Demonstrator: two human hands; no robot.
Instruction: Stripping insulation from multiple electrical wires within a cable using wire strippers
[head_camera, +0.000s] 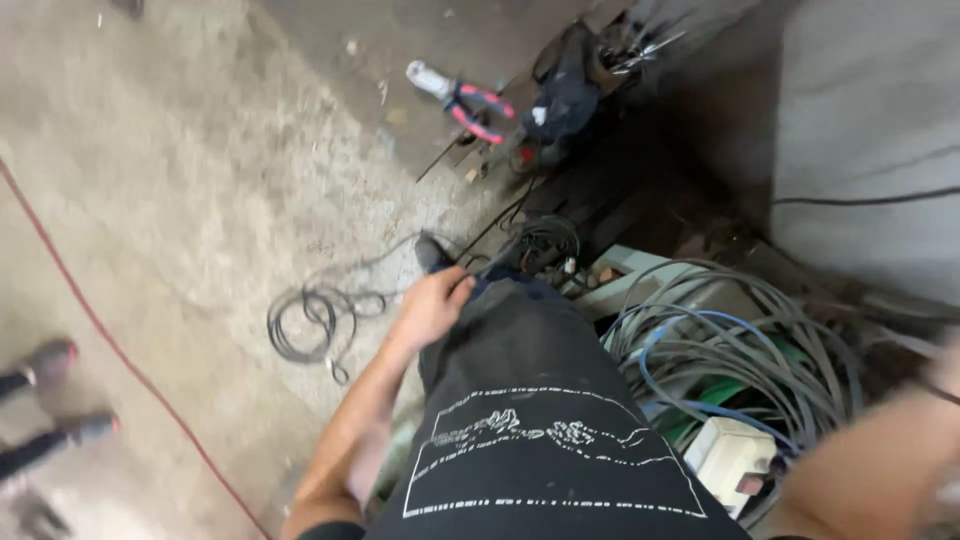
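Black cord (320, 315) lies coiled on the floor (200, 180); the left hand (432, 305) grips a dark tool (432, 252); the blurred right hand's (945, 400) grip I cannot tell.

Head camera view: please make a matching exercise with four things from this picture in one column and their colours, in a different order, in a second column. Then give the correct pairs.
Things:
1. pliers handles
2. coiled cable on the floor
3. long thin line across the floor
4. big cable bundle

Colours:
A. grey with blue strands
B. red and dark
C. black
D. red

Pairs: 1-B, 2-C, 3-D, 4-A
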